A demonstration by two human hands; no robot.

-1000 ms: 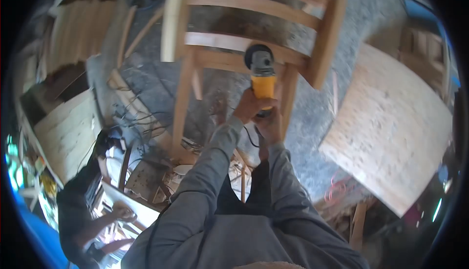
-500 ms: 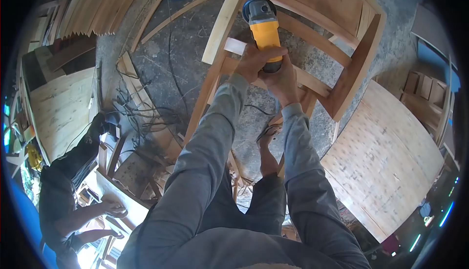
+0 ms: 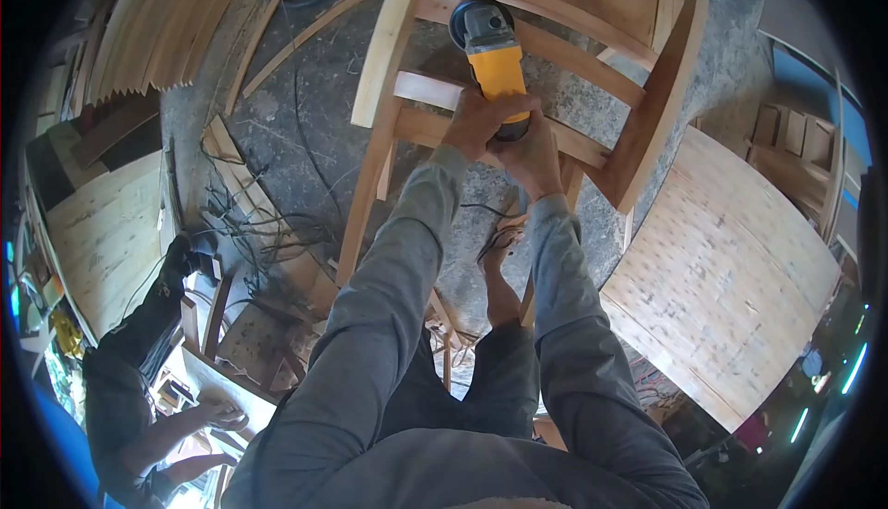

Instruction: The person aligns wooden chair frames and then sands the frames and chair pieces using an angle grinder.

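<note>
Both my hands grip a yellow and grey angle grinder, its round dark head facing away from me. My left hand wraps the rear of the body from the left. Around the dark back end, my right hand is closed, its thumb near the left hand. Beneath the tool stands a wooden chair frame with curved slats and a solid panel. The disc's underside is hidden, so I cannot tell whether it touches the wood. A pale wooden rail is left of the grinder.
A large pale board lies at right. At far left, another person works by a light surface. Stacked wooden slats stand upper left. Tangled cables and loose wood strips lie on the concrete floor.
The view has shifted, so the chair frame and floor appear further left. Relative to the frame, the grinder has moved a little to the right, with both hands still on it.
</note>
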